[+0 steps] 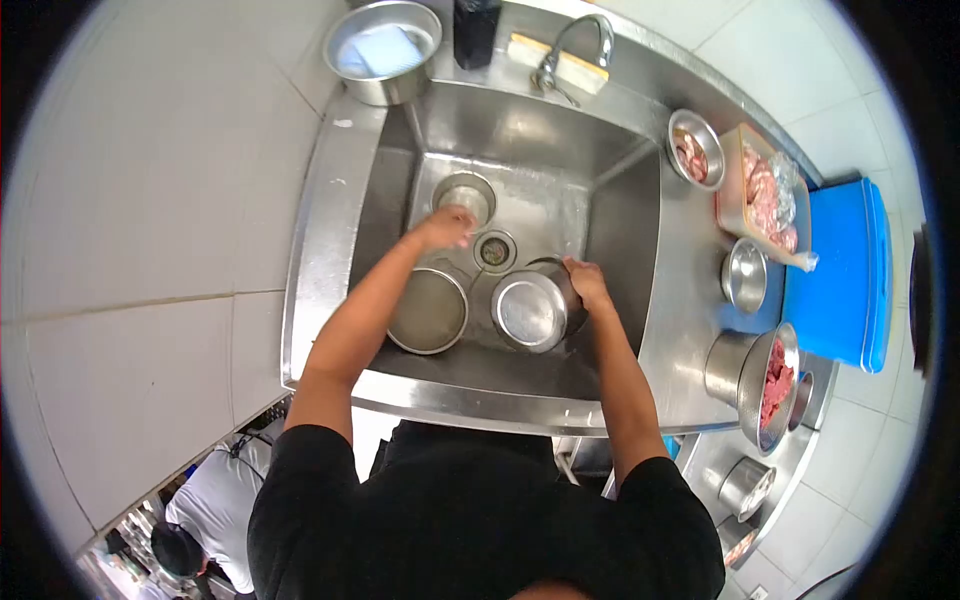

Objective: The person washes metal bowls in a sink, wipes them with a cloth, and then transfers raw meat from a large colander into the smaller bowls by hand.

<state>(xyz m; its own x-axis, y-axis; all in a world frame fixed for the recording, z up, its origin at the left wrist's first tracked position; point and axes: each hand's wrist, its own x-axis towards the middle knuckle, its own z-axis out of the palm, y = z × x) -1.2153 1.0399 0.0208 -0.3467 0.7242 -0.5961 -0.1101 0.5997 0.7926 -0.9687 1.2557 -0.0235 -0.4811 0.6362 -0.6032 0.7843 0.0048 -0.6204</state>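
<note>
Inside the steel sink (625,230), my right hand (588,283) grips the side of a metal pot (530,310), which is tilted with its round base toward me. My left hand (447,228) is at the near edge of a smaller metal pot (467,190) by the sink's back left. Its fingers are curled and slightly blurred, and whether they grip the rim cannot be made out. Below my left forearm stands a wide round metal pot (428,312) with cloudy liquid in it. The drain (495,251) lies between the pots.
A faucet (575,50) rises behind the sink. A metal bowl (385,95) with a blue cloth stands back left. On the right are a tub of raw meat (735,190), small bowls (745,275), a strainer with red meat (760,400) and a blue bin (840,275). Another person (215,510) is lower left.
</note>
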